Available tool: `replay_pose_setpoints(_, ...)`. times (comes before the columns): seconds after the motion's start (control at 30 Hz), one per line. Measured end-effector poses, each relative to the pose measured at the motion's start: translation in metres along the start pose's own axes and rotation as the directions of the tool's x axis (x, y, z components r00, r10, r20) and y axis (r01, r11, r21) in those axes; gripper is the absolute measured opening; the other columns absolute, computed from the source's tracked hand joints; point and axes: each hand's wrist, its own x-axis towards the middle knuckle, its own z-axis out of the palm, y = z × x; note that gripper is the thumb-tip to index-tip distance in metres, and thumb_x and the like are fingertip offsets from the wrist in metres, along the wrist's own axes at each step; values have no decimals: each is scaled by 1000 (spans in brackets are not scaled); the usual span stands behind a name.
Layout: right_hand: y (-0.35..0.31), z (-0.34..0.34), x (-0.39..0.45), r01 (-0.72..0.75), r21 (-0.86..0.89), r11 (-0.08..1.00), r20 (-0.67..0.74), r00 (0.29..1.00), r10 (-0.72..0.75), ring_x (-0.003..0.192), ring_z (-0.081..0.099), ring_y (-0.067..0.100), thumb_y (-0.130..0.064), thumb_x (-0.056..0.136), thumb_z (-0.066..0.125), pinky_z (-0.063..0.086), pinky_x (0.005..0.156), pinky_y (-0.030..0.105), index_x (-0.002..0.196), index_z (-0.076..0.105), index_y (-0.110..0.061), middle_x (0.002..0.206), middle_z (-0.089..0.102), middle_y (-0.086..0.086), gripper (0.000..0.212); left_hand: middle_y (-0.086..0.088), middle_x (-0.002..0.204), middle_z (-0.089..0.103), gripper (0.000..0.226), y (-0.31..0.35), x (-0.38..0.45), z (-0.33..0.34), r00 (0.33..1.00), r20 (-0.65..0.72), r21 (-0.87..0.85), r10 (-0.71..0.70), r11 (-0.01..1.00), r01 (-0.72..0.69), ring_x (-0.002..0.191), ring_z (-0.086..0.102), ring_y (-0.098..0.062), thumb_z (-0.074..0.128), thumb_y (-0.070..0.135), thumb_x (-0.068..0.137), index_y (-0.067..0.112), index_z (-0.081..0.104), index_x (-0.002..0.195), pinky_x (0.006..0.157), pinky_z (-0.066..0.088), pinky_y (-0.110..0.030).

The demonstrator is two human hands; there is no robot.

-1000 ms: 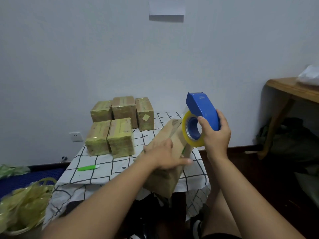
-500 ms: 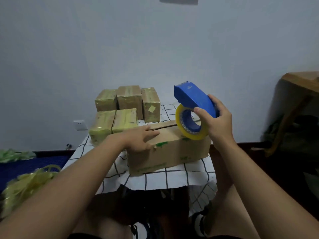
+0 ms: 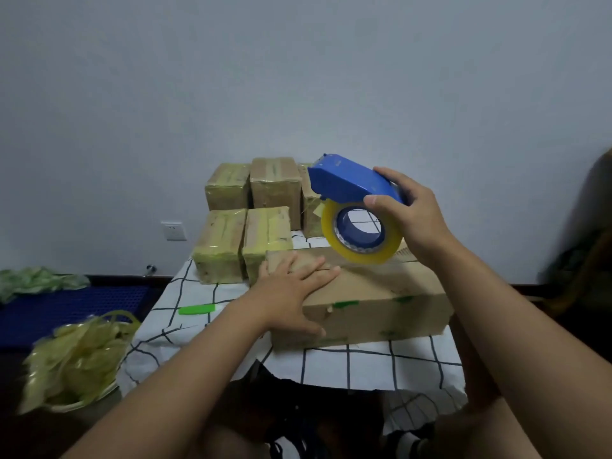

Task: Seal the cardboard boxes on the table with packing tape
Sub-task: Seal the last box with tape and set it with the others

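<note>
Box (image 3: pixel 371 293) lies flat on the checked tablecloth (image 3: pixel 364 362), left hand (image 3: pixel 291 289) pressing flat on its top, fingers straight. Right hand (image 3: pixel 414 213) grips the blue tape dispenser (image 3: pixel 351 185), roll (image 3: pixel 361 233) at the box top.

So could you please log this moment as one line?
left hand: pressing box top | right hand: holding tape dispenser above box | taping: not begun

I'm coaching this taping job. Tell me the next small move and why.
Probably lower the tape dispenser onto the box top. The right hand holds it just above the box, the left hand presses the flaps flat, and no tape shows on the top.
</note>
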Motion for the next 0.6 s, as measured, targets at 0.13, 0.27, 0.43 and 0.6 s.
replay_pose_setpoints(0.13, 15, 4, 3, -19, 12, 1000, -21, 1000, 20, 101, 65, 6, -37, 72, 78, 53, 81, 19, 125, 63, -32, 119, 65, -9, 55, 0, 164, -14, 108, -8, 6, -9, 999, -31, 7, -36, 999, 36, 147, -3, -30, 66, 73, 71, 61, -14, 143, 111, 9, -66)
replay_pose_setpoints(0.27, 18, -2, 6, -14, 46, 999, -79, 997, 17, 103, 65, 14, -36, 73, 77, 54, 81, 22, 120, 64, -35, 118, 65, -5, 50, 1, 157, 6, 102, -2, 9, -8, 999, -29, -34, -23, 999, 22, 145, -1, -29, 67, 76, 66, 63, 1, 143, 110, 2, -68)
replay_pose_setpoints(0.43, 13, -6, 6, 4, 60, 998, -105, 994, 2, 104, 65, 17, -39, 72, 76, 55, 82, 24, 125, 63, -30, 120, 65, -2, 56, -3, 162, -8, 109, 10, 11, -15, 992, 96, -58, -82, 994, 88, 146, 1, -35, 65, 79, 65, 64, -12, 141, 112, 8, -65)
replay_pose_setpoints(0.6, -2, -11, 5, 42, 75, 996, -104, 994, -34, 103, 65, 15, -38, 72, 75, 54, 78, 22, 125, 62, -30, 119, 64, -3, 55, -7, 154, 21, 114, 18, 7, -22, 995, 36, -64, -90, 994, 92, 135, 20, -33, 67, 78, 60, 59, -7, 145, 107, 21, -57)
